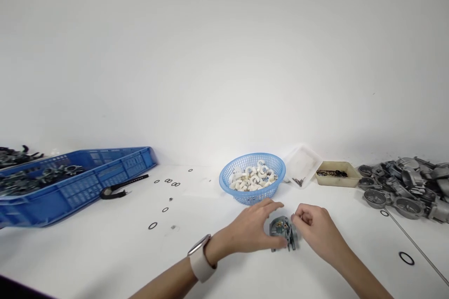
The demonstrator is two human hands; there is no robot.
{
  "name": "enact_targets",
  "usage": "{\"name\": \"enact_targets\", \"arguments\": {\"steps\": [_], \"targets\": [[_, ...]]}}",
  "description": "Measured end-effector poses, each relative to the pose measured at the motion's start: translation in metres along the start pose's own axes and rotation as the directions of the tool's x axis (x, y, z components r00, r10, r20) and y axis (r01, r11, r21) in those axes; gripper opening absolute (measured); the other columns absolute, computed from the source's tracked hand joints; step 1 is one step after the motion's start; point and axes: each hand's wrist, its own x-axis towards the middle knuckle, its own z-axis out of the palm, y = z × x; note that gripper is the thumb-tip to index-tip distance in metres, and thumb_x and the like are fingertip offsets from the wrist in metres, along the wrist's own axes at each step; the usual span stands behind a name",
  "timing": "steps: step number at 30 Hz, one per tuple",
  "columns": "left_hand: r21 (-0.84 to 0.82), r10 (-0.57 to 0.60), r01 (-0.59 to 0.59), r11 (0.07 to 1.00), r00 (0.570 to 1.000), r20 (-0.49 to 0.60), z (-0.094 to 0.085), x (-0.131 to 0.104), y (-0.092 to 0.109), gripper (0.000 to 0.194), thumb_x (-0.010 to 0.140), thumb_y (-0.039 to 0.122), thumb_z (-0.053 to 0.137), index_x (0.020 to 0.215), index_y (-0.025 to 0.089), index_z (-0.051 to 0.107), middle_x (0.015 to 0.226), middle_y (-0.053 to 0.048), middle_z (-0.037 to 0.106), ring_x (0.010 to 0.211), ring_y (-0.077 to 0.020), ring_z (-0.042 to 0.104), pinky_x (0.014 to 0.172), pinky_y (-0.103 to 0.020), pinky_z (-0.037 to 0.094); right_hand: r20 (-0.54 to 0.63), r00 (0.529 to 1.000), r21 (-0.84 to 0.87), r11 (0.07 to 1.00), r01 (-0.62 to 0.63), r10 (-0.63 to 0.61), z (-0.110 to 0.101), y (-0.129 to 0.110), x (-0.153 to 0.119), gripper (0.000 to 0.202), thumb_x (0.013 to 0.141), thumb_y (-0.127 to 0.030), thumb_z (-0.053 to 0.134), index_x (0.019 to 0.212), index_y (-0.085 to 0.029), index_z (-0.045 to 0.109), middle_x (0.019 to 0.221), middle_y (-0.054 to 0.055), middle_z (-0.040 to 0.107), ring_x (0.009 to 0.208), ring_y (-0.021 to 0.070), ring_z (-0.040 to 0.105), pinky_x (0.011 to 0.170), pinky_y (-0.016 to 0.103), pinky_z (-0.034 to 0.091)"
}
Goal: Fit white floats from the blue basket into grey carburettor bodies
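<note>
A small grey metal carburetor body (pixel 280 226) lies on the white table, its open round bowl facing up with brass-coloured bits inside. My left hand (pixel 249 229), with a watch on the wrist, curves around its left side. The thumb lies over the near edge, and the index finger stretches above the far edge. At the part's right edge is my right hand (pixel 314 229), its fingers curled and the thumb and index finger pinched together. Whatever may be in that pinch is hidden.
Behind the hands stands a blue round basket (pixel 226 184) of white plastic pieces. Beside it are a white tray (pixel 303 161) with small pins and a cream box (pixel 352 180) of black rings. Metal parts (pixel 410 187) pile up right; a blue crate (pixel 122 168) is left. Black rings (pixel 152 225) lie scattered.
</note>
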Motion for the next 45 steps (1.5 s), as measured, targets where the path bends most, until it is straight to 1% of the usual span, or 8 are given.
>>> {"name": "enact_targets", "arguments": {"steps": [3, 8, 15, 22, 32, 40, 43, 45], "targets": [[0.148, 0.091, -0.078, 0.986, 0.992, -0.086, -0.038, 0.018, -0.016, 0.048, 0.093, 0.048, 0.059, 0.137, 0.028, 0.057, 0.123, -0.005, 0.069, 0.099, -0.0222, 0.068, 0.085, -0.032, 0.054, -0.066, 0.998, 0.083, 0.997, 0.004, 0.002, -0.004, 0.008, 0.008, 0.026, 0.080, -0.041, 0.055, 0.063, -0.023, 0.049, 0.051, -0.006, 0.037, 0.053, 0.0149, 0.035, 0.055, 0.028, 0.026], [0.456, -0.048, 0.099, 0.884, 0.991, -0.123, -0.082, 0.084, -0.070, 0.026, 0.104, 0.031, 0.049, 0.120, 0.019, 0.066, 0.119, -0.010, 0.069, 0.105, -0.0229, 0.066, 0.094, -0.040, 0.054, -0.124, 0.992, 0.098, 0.995, 0.015, -0.002, -0.006, 0.017, 0.016, 0.025, 0.079, -0.043, 0.056, 0.064, -0.024, 0.050, 0.052, -0.006, 0.040, 0.053, 0.0157, 0.038, 0.055, 0.028, 0.027], [0.666, -0.191, 0.150, 0.731, 0.982, -0.011, -0.064, 0.132, -0.130, 0.032, 0.099, 0.034, 0.063, 0.126, 0.017, 0.061, 0.127, -0.010, 0.063, 0.107, -0.0240, 0.065, 0.091, -0.045, 0.058, -0.173, 0.985, 0.089, 0.996, 0.004, 0.012, -0.005, 0.027, 0.022, 0.025, 0.081, -0.041, 0.053, 0.063, -0.024, 0.048, 0.052, -0.005, 0.044, 0.054, 0.0163, 0.043, 0.055, 0.027, 0.027], [0.728, -0.201, 0.127, 0.673, 0.980, 0.014, -0.057, 0.145, -0.154, 0.032, 0.100, 0.034, 0.062, 0.127, 0.017, 0.060, 0.128, -0.010, 0.062, 0.108, -0.0240, 0.065, 0.091, -0.045, 0.058, -0.147, 0.989, 0.070, 0.998, 0.004, 0.007, -0.005, 0.032, 0.026, 0.024, 0.081, -0.041, 0.054, 0.065, -0.024, 0.050, 0.053, -0.004, 0.046, 0.056, 0.0170, 0.046, 0.056, 0.027, 0.029], [0.726, -0.064, 0.081, 0.682, 0.997, -0.052, -0.075, 0.135, -0.124, 0.031, 0.099, 0.034, 0.063, 0.125, 0.016, 0.062, 0.126, -0.010, 0.063, 0.107, -0.0238, 0.065, 0.091, -0.045, 0.057, -0.150, 0.989, 0.050, 0.999, 0.005, 0.002, -0.005, 0.032, 0.027, 0.024, 0.081, -0.041, 0.053, 0.064, -0.024, 0.051, 0.052, -0.004, 0.045, 0.055, 0.0166, 0.045, 0.055, 0.027, 0.028], [0.561, 0.182, -0.054, 0.826, 0.968, -0.174, -0.077, 0.064, -0.063, 0.016, 0.098, 0.030, 0.056, 0.108, 0.022, 0.066, 0.130, -0.009, 0.064, 0.114, -0.0267, 0.063, 0.095, -0.041, 0.052, -0.150, 0.989, 0.088, 0.996, 0.012, 0.002, -0.008, 0.027, 0.024, 0.027, 0.082, -0.045, 0.055, 0.066, -0.024, 0.054, 0.056, -0.003, 0.046, 0.055, 0.0163, 0.043, 0.055, 0.027, 0.029], [0.407, 0.204, -0.090, 0.909, 0.948, -0.246, -0.056, 0.035, -0.036, 0.026, 0.100, 0.042, 0.051, 0.117, 0.024, 0.061, 0.123, -0.006, 0.067, 0.110, -0.0235, 0.064, 0.092, -0.035, 0.052, -0.167, 0.986, 0.097, 0.995, 0.010, 0.006, -0.010, 0.026, 0.024, 0.029, 0.083, -0.048, 0.054, 0.067, -0.024, 0.056, 0.056, -0.004, 0.044, 0.054, 0.0159, 0.040, 0.055, 0.028, 0.028], [0.009, 0.099, -0.101, 0.995, 0.943, -0.318, -0.041, 0.021, -0.020, 0.029, 0.102, 0.046, 0.046, 0.106, 0.023, 0.063, 0.101, -0.004, 0.071, 0.095, -0.0216, 0.067, 0.082, -0.032, 0.052, -0.173, 0.985, 0.100, 0.995, 0.008, 0.010, -0.013, 0.026, 0.025, 0.030, 0.083, -0.049, 0.054, 0.067, -0.023, 0.057, 0.056, -0.004, 0.043, 0.054, 0.0156, 0.039, 0.054, 0.028, 0.028]]}}
